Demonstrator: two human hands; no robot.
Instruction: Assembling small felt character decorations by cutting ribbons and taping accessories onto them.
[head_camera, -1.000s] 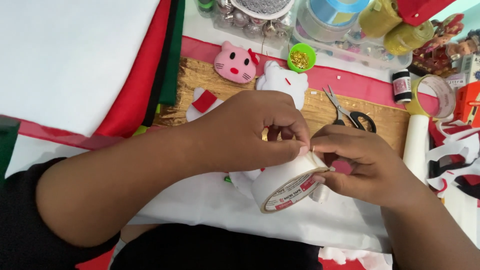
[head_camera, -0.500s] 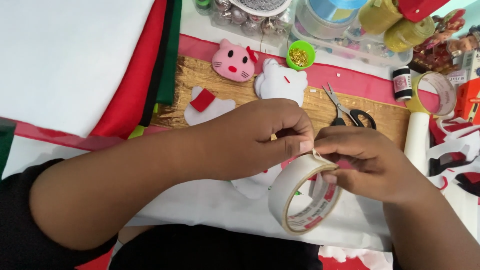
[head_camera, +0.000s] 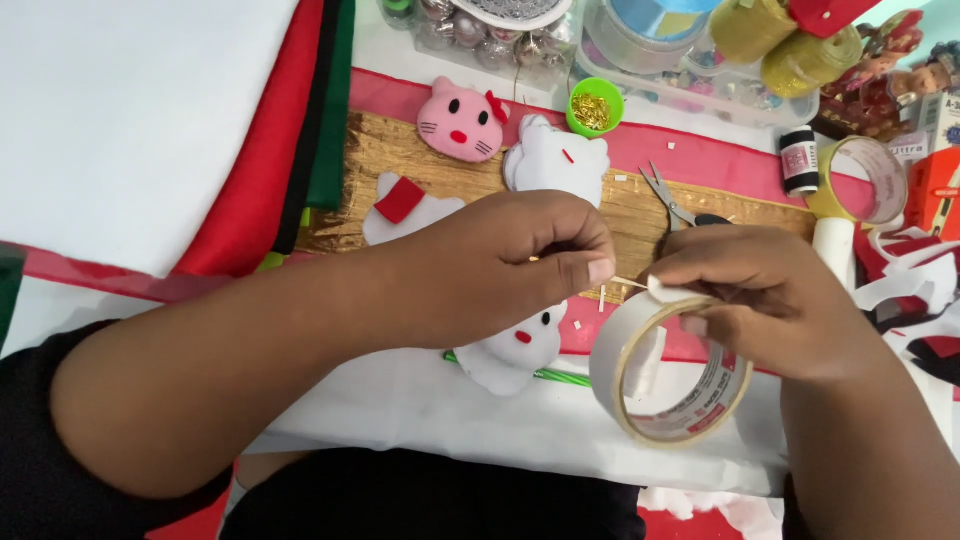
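My right hand (head_camera: 760, 300) holds a white roll of double-sided tape (head_camera: 660, 375) upright by its top edge. My left hand (head_camera: 520, 265) pinches the tape's loose end with thumb and forefinger, just left of the roll; a thin strip stretches between the two hands. Beneath my left hand lies a white felt cat face (head_camera: 515, 350) with a red nose, partly hidden by my fingers. A green stick (head_camera: 560, 377) pokes out under it.
On the gold board (head_camera: 400, 150) lie a pink cat face (head_camera: 460, 122), a white cat face (head_camera: 555, 160), a white piece with a red patch (head_camera: 405, 205) and scissors (head_camera: 675, 205). Felt sheets are stacked at the left (head_camera: 130, 110). A green cup of pins (head_camera: 595, 107), a black spool (head_camera: 798, 160) and a yellow tape roll (head_camera: 860, 180) are behind.
The tape roll has turned from lying tilted to standing on edge and dropped to the right. My left hand has drawn the tape end away from the roll, uncovering the white cat face.
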